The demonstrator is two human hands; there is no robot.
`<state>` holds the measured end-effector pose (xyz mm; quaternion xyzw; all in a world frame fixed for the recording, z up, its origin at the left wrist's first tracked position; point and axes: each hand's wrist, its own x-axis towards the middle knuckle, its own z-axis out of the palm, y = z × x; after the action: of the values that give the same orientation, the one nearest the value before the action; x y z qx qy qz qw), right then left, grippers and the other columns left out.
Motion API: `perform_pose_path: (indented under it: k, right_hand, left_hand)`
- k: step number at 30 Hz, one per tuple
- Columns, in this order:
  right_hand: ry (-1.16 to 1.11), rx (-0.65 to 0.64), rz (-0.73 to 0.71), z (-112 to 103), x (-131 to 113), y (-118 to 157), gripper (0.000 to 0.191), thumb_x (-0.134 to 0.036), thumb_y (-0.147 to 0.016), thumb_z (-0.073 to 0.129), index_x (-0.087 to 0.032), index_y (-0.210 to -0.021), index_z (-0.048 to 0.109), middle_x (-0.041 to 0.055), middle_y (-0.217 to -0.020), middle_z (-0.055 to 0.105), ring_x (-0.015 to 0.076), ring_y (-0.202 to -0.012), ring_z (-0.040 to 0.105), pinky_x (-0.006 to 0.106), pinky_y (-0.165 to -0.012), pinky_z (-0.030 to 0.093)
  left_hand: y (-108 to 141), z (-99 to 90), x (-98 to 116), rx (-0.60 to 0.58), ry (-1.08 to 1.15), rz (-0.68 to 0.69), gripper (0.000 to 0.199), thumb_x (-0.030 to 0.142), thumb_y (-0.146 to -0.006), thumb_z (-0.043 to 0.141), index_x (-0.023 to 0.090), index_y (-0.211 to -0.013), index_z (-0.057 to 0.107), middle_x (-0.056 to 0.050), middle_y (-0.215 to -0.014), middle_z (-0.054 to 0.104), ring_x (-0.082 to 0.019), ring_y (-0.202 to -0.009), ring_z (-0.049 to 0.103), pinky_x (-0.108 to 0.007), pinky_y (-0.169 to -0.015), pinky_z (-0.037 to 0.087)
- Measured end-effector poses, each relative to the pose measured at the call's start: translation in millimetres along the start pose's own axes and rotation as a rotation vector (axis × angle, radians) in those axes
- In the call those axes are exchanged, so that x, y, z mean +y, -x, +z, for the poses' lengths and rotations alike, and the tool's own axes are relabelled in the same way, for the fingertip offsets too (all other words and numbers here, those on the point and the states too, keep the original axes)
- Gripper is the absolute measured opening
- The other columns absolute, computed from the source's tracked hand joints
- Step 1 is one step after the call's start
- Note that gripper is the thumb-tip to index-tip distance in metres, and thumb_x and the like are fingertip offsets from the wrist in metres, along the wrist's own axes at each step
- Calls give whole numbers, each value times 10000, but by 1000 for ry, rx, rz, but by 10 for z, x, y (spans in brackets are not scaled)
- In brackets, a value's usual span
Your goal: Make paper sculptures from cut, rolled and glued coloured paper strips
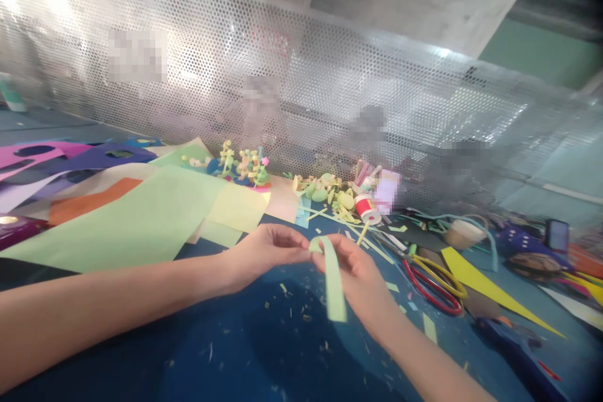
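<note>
A pale green paper strip [335, 286] is curled at its top, and its free end hangs down over the blue table [211, 339]. My left hand [273, 251] pinches the curled end from the left, with the fingertips pressed together. My right hand [353, 267] closes on the same curl from the right, its fingers partly behind the strip. Both hands are above the table, their fingertips nearly touching. Beyond them lie large light green paper sheets [141, 213] and a cluster of small yellow-green paper pieces [325, 188].
To the right are red-handled scissors [431, 292], yellow-handled scissors [440, 273], a yellow paper triangle [494, 292] and a dark blue tool [518, 352]. A red and white roll [366, 208] stands behind my hands. A perforated metal screen [198, 75] runs along the back.
</note>
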<state>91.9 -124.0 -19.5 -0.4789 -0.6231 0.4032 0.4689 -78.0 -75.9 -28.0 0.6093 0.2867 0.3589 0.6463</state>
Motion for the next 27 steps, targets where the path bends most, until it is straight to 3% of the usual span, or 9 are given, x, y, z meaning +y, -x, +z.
perform_pose_path:
  k: [5,9,13,19,27]
  right_hand:
    - [44,-1,22,4,-21,1,131,-316,-750,611,-194,-768,568,-19,-730,552,126,-685,530,228,-620,433]
    - [101,8,23,9,-13,-6,130,-310,-760,591,-189,-720,568,-23,-665,537,128,-643,501,234,-601,408]
    - [30,16,40,14,-8,-4,133,-316,-776,576,-188,-740,566,-20,-675,553,129,-646,505,240,-625,411]
    - [40,10,60,29,14,-11,141,-323,-752,615,-190,-721,580,-36,-624,517,121,-611,483,216,-574,397]
    - [-19,10,33,48,189,-20,100,-268,-743,618,-180,-761,574,-28,-687,525,124,-653,493,220,-614,411]
  left_hand:
    - [1,-15,-23,-2,-145,-35,202,332,-687,674,156,-785,656,4,-705,647,-107,-622,559,-232,-616,422]
    - [2,-14,-33,-6,-241,19,187,317,-690,657,165,-799,654,-2,-748,661,-124,-691,577,-242,-671,428]
    - [13,-9,-26,-36,-220,-10,235,343,-689,656,172,-851,667,-20,-810,685,-138,-728,594,-241,-678,437]
    - [3,-8,-44,41,-277,-27,265,404,-685,656,161,-787,677,-23,-765,681,-145,-725,592,-234,-680,430]
    - [2,-12,-166,55,-235,-31,280,424,-689,649,159,-777,665,-19,-726,666,-134,-670,581,-225,-628,419]
